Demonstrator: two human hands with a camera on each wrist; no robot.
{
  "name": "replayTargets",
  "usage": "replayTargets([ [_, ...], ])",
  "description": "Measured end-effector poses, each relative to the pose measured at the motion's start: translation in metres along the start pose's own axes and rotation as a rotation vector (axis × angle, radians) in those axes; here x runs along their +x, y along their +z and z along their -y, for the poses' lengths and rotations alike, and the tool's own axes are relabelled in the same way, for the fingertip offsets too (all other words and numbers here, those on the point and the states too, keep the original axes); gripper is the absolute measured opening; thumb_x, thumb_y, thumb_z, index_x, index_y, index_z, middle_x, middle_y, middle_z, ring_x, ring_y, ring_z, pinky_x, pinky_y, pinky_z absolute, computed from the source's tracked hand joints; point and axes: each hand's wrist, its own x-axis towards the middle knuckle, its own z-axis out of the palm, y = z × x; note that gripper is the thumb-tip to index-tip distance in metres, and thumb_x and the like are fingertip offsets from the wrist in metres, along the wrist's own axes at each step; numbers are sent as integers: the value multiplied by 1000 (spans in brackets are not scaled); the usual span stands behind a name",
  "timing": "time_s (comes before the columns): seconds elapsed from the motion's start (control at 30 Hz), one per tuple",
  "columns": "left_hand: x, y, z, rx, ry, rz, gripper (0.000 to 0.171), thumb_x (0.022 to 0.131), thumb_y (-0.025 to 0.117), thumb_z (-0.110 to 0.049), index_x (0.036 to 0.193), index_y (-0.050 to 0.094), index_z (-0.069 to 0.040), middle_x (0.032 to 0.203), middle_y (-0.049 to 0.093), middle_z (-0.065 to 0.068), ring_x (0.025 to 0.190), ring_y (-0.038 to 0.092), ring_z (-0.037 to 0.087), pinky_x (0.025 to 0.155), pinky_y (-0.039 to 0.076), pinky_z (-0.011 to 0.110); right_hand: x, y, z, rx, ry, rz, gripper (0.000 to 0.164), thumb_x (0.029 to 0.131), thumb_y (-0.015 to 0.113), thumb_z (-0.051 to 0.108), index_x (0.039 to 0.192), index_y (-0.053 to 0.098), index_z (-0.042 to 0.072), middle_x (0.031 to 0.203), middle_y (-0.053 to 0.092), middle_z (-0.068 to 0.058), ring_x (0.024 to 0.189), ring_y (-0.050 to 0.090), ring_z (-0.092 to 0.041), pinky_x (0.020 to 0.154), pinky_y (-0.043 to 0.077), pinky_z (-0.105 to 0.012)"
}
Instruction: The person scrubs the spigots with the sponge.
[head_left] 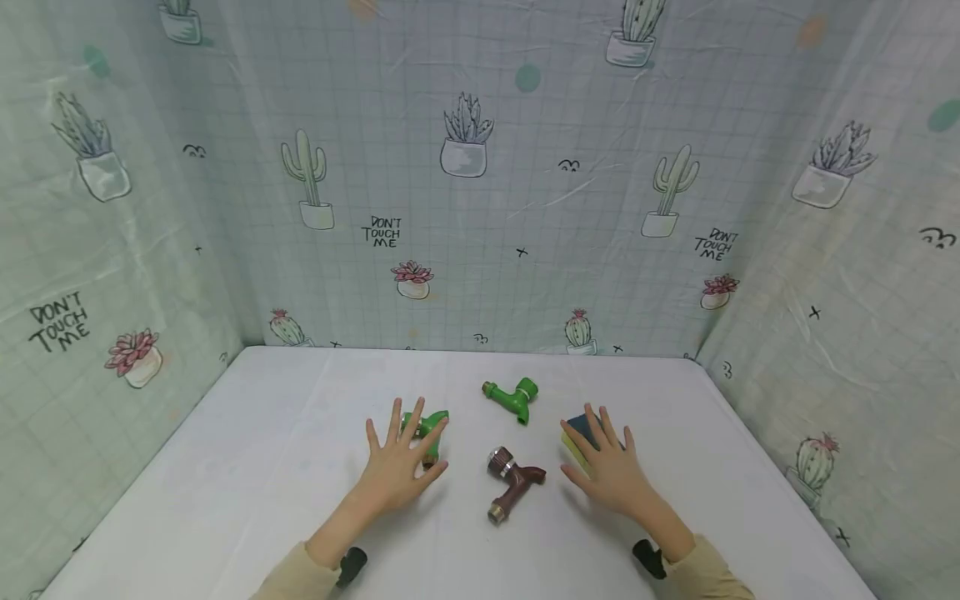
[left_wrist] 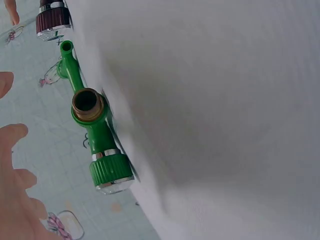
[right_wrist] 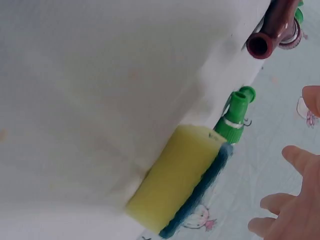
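My left hand (head_left: 393, 471) hovers with spread fingers over a green tap (head_left: 429, 427), partly covering it in the head view. In the left wrist view that green tap (left_wrist: 102, 132) shows its brass threaded inlet and ribbed knob. My right hand (head_left: 611, 471) is likewise spread, above a yellow sponge (right_wrist: 172, 175) with a dark blue scouring side (right_wrist: 200, 192). Between the hands lies a brown tap (head_left: 517, 483) with a silver-ringed knob. Farther back, a second green tap (head_left: 517, 398) lies on the table. Neither hand holds anything.
All of these lie on a white table (head_left: 300, 433). A curtain (head_left: 480, 208) printed with cacti hangs behind it and along both sides. Dark straps (head_left: 351, 565) sit at the wrists, below beige sleeves (head_left: 300, 575).
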Motion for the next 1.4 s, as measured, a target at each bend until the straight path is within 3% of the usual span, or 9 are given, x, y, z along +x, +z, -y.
replayTargets([
  [0.2,7,-6,6,-9,48,25,63,83,51,-55,137,33,-28,150,11,9,136,0,39,96,4,74,1,-4,-12,33,-5,21,63,80,60,44,135,38,22,146,22,-19,133,17,-41,96,19,-70],
  [0.43,18,-11,15,17,163,-9,66,78,56,-56,134,40,-25,147,23,11,134,15,40,94,16,74,7,-5,-22,28,-1,55,65,79,61,42,135,38,21,144,26,-21,131,22,-42,95,20,-70],
  [0.77,29,-10,31,22,249,48,66,76,61,-51,132,43,-21,143,30,15,133,21,41,94,18,73,15,-6,-31,-48,-24,122,62,80,60,43,134,40,21,138,34,-24,123,36,-45,90,30,-68],
  [1.07,33,-1,44,55,269,93,69,74,58,-59,132,44,-23,141,33,18,130,24,44,96,16,72,17,-6,-33,-64,21,221,61,82,57,46,133,40,18,133,38,-25,110,45,-43,84,36,-61],
  [1.4,36,5,57,94,268,133,67,76,53,-61,131,45,-22,138,38,19,125,33,45,95,19,71,22,-1,-35,-78,32,240,62,82,56,48,134,39,20,126,44,-25,107,45,-41,78,39,-55],
])
